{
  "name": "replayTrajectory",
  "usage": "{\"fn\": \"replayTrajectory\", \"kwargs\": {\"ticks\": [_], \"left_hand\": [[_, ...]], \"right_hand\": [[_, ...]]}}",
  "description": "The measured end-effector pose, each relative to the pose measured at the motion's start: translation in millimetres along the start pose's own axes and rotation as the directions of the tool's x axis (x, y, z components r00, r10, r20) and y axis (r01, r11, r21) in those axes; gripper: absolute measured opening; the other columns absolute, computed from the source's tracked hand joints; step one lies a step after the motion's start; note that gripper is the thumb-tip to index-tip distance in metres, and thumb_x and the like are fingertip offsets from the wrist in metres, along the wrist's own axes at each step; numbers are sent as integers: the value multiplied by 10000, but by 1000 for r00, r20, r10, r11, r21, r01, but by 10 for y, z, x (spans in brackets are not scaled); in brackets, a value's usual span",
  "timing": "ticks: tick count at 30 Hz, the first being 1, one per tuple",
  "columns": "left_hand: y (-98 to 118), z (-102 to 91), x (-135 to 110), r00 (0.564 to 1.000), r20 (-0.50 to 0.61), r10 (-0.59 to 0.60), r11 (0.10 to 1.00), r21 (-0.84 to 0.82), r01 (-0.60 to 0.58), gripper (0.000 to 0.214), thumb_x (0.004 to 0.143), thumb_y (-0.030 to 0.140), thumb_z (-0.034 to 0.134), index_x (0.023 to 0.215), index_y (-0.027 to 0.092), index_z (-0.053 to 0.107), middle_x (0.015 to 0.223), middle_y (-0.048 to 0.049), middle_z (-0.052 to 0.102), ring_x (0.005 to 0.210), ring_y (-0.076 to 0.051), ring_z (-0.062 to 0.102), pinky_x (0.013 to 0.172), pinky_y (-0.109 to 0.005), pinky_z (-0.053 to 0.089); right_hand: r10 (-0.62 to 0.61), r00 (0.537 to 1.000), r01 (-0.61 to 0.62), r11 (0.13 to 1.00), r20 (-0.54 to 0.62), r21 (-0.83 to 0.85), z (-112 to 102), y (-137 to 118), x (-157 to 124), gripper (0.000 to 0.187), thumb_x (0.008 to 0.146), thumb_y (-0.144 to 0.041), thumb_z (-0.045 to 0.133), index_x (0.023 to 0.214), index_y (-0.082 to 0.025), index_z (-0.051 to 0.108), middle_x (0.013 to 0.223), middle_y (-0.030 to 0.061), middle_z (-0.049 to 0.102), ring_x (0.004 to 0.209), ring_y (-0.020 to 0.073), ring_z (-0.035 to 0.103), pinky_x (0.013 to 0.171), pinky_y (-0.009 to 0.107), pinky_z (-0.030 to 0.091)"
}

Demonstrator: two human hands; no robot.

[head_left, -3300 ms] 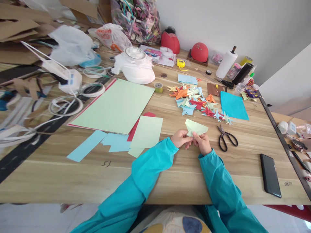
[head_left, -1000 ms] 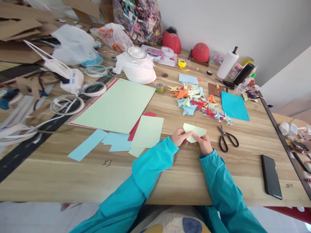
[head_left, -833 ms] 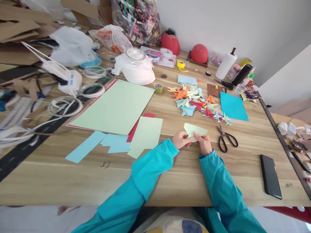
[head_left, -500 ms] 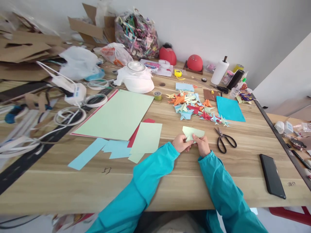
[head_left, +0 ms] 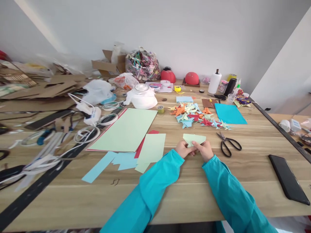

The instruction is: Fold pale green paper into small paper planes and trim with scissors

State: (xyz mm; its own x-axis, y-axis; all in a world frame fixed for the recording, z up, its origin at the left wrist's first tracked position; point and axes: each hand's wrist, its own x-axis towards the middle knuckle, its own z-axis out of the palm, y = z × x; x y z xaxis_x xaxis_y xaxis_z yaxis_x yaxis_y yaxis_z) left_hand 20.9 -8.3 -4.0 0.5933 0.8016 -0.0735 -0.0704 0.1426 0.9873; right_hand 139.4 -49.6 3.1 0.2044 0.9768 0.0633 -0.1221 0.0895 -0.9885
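Note:
A small piece of pale green folded paper (head_left: 194,138) is held between my two hands, just above the wooden table. My left hand (head_left: 184,149) pinches its lower left part. On its lower right, my right hand (head_left: 204,150) grips it, the thumb pressing on the front near the middle. The fingers behind the paper are mostly hidden. Black-handled scissors (head_left: 227,144) lie to the right of my right hand with blades partly apart. Beyond the paper is a pile of folded paper shapes (head_left: 188,117) in orange, red, blue and green.
Left of my hands lie green paper rectangles (head_left: 153,147), blue paper strips (head_left: 99,166) and a large green sheet (head_left: 126,129). A turquoise sheet (head_left: 230,113) is at the back right; a black phone (head_left: 289,179) lies at right. Cables and a white power strip (head_left: 92,116) clutter the left.
The head view has tilted upward, showing more wall, so the table's things sit lower in the picture. Both hands still hold the green paper, with little visible change in its shape.

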Motion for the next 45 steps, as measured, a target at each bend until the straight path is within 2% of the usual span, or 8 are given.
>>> {"fn": "replayTrajectory", "kwargs": {"ticks": [3,8,13,16,27,35,41,45], "left_hand": [[17,-7,-9,999,38,-4,999,-33,6,396,463,422,792,568,94,598,453,-6,583,406,-119,559,416,-231,483],[72,-16,-31,984,156,-84,996,-24,89,392,458,417,795,518,91,586,437,-14,582,379,-115,549,391,-221,468],[56,-7,-16,994,39,-103,993,-50,105,380,444,376,809,581,86,606,479,-29,617,443,-140,595,450,-244,507],[47,-9,-7,994,28,-103,992,-69,105,400,433,367,815,632,74,628,500,-42,632,469,-153,611,462,-255,519],[63,-17,-27,995,9,-103,986,-131,103,472,432,463,794,658,78,641,516,-41,631,423,-131,574,406,-242,489],[88,-1,-52,989,74,-125,987,-88,132,459,499,518,743,540,91,579,466,-28,582,401,-133,567,393,-247,474],[129,-33,-72,980,128,-153,978,-123,168,433,493,482,757,500,97,559,425,-18,559,367,-127,544,370,-238,443],[99,-62,-70,968,169,-183,962,-171,211,385,518,427,758,498,99,558,418,-23,561,350,-123,531,340,-224,409]], "right_hand": [[-4,1000,4,1000,12,13,10,-8,-13,325,602,-439,718,577,-141,589,405,-8,562,353,112,489,352,221,370],[-4,994,-3,998,106,67,11,-18,-54,288,678,-404,671,605,-137,590,412,-5,563,342,130,506,340,234,384],[-34,998,37,998,-56,56,5,21,-25,267,607,-374,725,614,-135,606,519,8,610,449,128,534,418,241,433],[-27,993,29,999,-115,15,-2,37,-9,269,580,-364,741,661,-130,639,591,25,638,549,143,559,480,243,453],[31,996,-31,999,-78,7,-21,42,-26,285,603,-399,723,629,-130,635,516,4,589,436,87,466,392,202,371],[50,994,-49,999,-94,13,-26,54,-24,295,606,-403,723,605,-128,615,477,-8,548,416,81,438,379,205,344],[42,999,-42,999,5,-31,3,16,-59,300,718,-436,629,661,-144,593,412,-31,494,340,74,385,310,201,242],[-3,989,5,1000,149,-10,19,-28,-84,327,755,-460,581,657,-148,595,425,-16,524,376,112,488,351,216,347]]}}
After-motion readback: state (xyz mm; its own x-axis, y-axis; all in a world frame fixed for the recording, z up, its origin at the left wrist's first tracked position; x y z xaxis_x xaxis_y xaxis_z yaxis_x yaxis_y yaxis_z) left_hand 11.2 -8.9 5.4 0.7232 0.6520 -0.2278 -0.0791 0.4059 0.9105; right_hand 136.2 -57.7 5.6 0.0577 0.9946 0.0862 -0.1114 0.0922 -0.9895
